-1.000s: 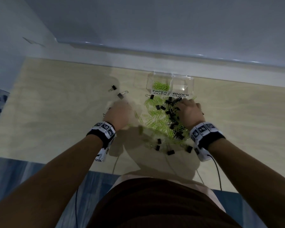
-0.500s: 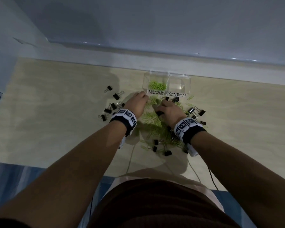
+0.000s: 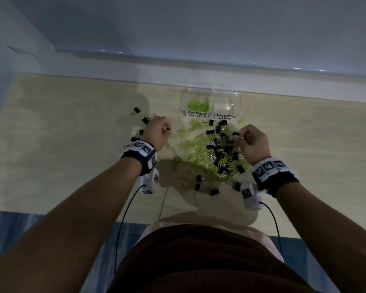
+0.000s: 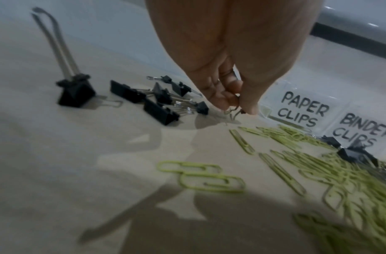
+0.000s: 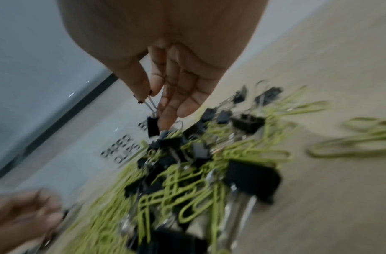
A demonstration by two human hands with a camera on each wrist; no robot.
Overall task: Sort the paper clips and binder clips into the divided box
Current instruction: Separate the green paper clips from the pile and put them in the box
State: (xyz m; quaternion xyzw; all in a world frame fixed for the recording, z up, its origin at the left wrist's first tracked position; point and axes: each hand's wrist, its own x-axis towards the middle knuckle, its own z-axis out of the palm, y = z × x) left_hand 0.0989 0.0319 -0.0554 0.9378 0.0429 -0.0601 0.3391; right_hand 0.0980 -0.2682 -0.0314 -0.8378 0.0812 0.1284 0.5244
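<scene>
The clear divided box [image 3: 238, 96] stands at the table's back edge, labelled PAPER CLIPS [image 4: 301, 110] and BINDER CLIPS [image 4: 364, 130]. Green paper clips [image 3: 199, 105] lie in its left compartment; the right one looks bare. A mixed pile of green paper clips [image 3: 194, 149] and black binder clips [image 3: 222, 153] lies in front of it. My right hand [image 5: 149, 96] pinches the wire handles of a black binder clip [image 5: 153, 126] hanging over the pile. My left hand [image 4: 233, 106], left of the pile, pinches what looks like a small binder clip, mostly hidden.
Several black binder clips [image 4: 157, 101] lie apart to the left of my left hand, one [image 4: 75, 92] standing with its handles up. A white ledge [image 3: 178, 79] runs right behind the box. Wrist-camera cables [image 3: 125, 208] trail over the table's near edge.
Both hands were close together over the pile just before the box; they have drawn apart, the left to the left, the right to the right with a binder clip lifted.
</scene>
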